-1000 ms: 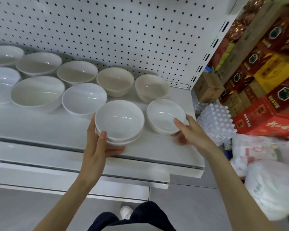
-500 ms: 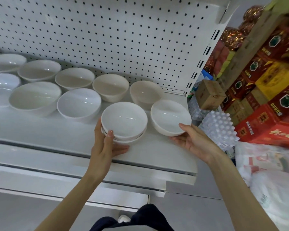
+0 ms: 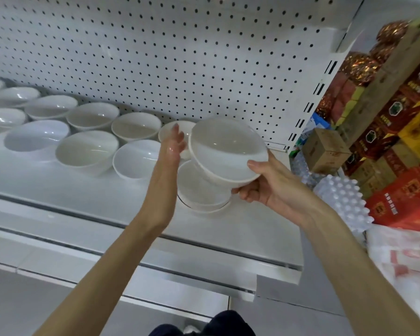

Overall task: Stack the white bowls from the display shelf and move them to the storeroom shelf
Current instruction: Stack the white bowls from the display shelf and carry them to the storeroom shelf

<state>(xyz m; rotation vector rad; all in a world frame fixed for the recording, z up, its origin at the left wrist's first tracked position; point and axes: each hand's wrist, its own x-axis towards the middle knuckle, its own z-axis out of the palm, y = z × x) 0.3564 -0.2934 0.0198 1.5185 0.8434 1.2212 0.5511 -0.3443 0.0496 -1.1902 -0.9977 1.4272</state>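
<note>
My right hand [image 3: 267, 183] grips a white bowl [image 3: 226, 151] by its near rim and holds it tilted in the air above a short stack of white bowls [image 3: 199, 190] that rests on the white display shelf [image 3: 83, 209]. My left hand [image 3: 171, 151] is raised beside the lifted bowl's left edge with its fingers straight and holds nothing. Several more single white bowls [image 3: 87, 149] stand in two rows along the shelf to the left. One bowl [image 3: 166, 133] behind my left hand is partly hidden.
A white pegboard [image 3: 155, 57] backs the shelf. Red and yellow cartons [image 3: 403, 122] are piled to the right, with a small brown box [image 3: 325, 151], a wrapped pack of bottles [image 3: 344, 202] and white plastic bags [image 3: 403, 258] beside them. A lower shelf edge [image 3: 155, 284] juts out below.
My right hand has lifted the rightmost bowl off the shelf and carried it left over the stack. My left hand has let go of the stack and risen beside the lifted bowl.
</note>
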